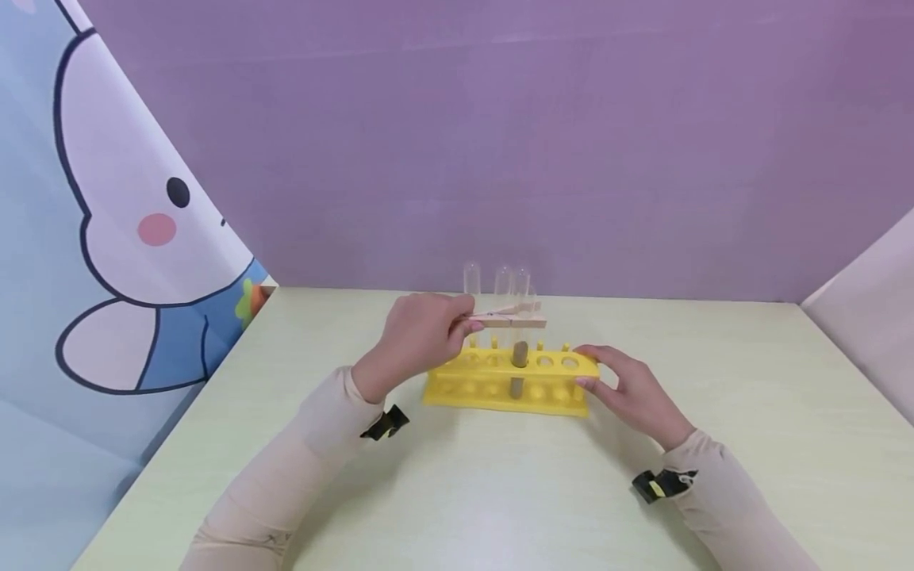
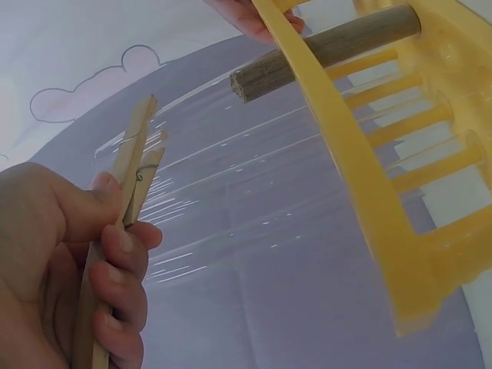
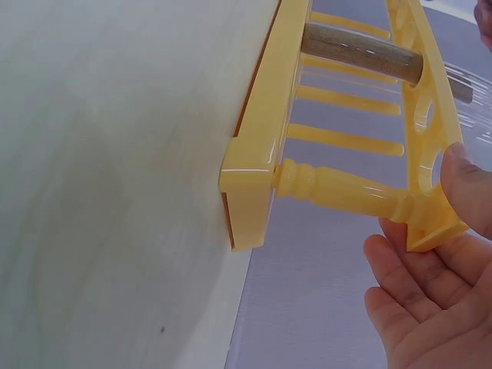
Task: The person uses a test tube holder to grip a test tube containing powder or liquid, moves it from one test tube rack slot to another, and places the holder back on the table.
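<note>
A pale yellowish-green surface (image 1: 500, 492) (faintly grained up close) carries a yellow test-tube rack (image 1: 550, 374), standing upright on its base toward the far edge.

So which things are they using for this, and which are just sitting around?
Being used:
wooden clamp, pinched by the left hand
yellow rack, held at one end by the right hand
brown-filled tube, standing in the rack

Probably just around:
clear tubes, round ends up
cartoon cloth
purple backdrop
</note>
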{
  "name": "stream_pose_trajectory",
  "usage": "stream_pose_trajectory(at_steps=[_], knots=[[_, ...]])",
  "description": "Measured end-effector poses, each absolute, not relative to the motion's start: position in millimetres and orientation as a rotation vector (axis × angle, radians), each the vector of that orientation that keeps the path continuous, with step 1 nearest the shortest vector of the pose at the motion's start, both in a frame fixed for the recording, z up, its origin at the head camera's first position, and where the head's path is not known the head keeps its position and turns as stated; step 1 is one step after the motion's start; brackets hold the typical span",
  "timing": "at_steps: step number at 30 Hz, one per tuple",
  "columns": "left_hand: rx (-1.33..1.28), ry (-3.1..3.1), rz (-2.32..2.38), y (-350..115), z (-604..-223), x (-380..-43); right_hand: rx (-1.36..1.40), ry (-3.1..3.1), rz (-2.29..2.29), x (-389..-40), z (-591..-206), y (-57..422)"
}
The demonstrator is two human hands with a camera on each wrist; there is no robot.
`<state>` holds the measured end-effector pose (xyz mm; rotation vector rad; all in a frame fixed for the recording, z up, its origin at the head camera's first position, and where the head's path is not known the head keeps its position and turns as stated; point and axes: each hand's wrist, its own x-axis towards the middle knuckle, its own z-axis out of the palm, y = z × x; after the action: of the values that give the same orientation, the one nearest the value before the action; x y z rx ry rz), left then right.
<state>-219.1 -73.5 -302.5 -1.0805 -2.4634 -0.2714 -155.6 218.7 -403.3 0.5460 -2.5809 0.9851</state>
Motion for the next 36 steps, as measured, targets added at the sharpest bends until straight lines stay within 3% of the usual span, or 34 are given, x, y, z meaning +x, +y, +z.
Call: stream_pose_trajectory(at_steps=[36], knots=[[-1.076, -2.477, -0.341, -71.6, -275.5, -216.6, 0.571, -2.563, 0.962, -154.7, -403.1, 219.1]])
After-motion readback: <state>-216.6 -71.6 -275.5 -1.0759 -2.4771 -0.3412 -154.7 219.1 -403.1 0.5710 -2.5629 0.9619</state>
